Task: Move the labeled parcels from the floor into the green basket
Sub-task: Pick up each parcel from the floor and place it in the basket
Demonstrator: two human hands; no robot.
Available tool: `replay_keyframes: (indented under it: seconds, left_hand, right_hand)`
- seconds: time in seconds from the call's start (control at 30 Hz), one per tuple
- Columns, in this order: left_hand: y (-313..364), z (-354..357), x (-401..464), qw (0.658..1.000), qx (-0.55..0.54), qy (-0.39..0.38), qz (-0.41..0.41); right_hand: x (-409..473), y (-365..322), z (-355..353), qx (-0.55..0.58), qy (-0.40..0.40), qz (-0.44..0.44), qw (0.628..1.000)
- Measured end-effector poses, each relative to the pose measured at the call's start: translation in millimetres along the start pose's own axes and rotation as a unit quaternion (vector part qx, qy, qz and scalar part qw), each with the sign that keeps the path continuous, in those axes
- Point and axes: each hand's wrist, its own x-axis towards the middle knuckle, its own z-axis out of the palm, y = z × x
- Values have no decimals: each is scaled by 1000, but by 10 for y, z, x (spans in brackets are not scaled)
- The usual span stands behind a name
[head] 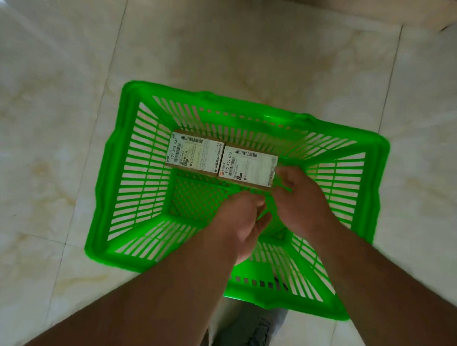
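A green slatted basket (110, 182) stands on the pale tiled floor. Two brown parcels with white labels lie side by side against its far wall: the left parcel (194, 152) and the right parcel (246, 166). My right hand (300, 197) is inside the basket, its fingertips at the right parcel's right end; whether it still grips the parcel is unclear. My left hand (240, 226) hovers over the basket floor, fingers loosely apart, holding nothing.
Marble-look floor tiles (52, 137) surround the basket. A beige box or furniture edge (376, 8) sits at the far top right. My trouser leg (250, 332) shows below the basket's near rim.
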Motion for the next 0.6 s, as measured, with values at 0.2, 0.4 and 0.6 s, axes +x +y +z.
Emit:
replay_keyframes:
  seconds: [0.2,0.4,0.6]
  left_hand:
    - [13,85,-612,985,165,-43,33]
    - [-101,252,-1087,958,277,-50,57]
    - [-439,277,-1671,892,441,-84,58]
  right_hand:
    - [-898,-197,-207,215,34,75,973]
    - [-1633,-211,-443,376,100,131,912]
    - [-2429,81,-671,428,200,187,861]
